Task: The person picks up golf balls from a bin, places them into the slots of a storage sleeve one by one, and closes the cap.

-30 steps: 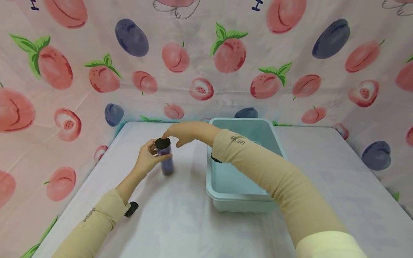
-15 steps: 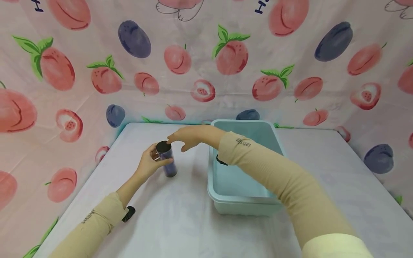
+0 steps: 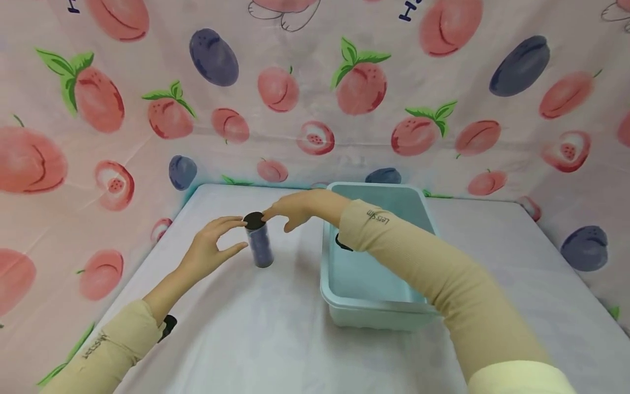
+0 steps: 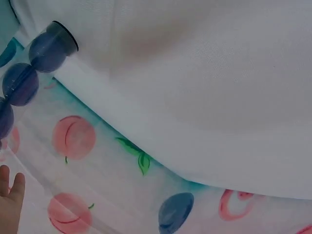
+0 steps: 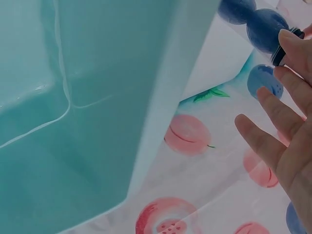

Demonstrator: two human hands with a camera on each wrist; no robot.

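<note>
A clear tube of blue-purple balls (image 3: 261, 247) with a black cap stands on the white table, left of the bin. In the left wrist view, part of the tube (image 4: 20, 84) shows its round balls in a row. My left hand (image 3: 206, 249) is beside it, fingers spread, fingertips at the cap's left edge and the thumb apart from the side. From the right, my right hand (image 3: 295, 209) reaches over with straight fingers touching the cap's edge. The right wrist view shows thumb and fingers around the black cap (image 5: 282, 48); the head view has the thumb apart from the tube.
A pale blue plastic bin (image 3: 326, 284) stands right of the tube, under my right forearm, which hides part of its inside. A fruit-printed cloth (image 3: 315, 82) hangs behind and along the sides of the white table (image 3: 266, 339).
My left hand has let go of the tube's side and drawn back to the left, its fingers opening. The right hand stays at the cap. The view has shifted slightly.
</note>
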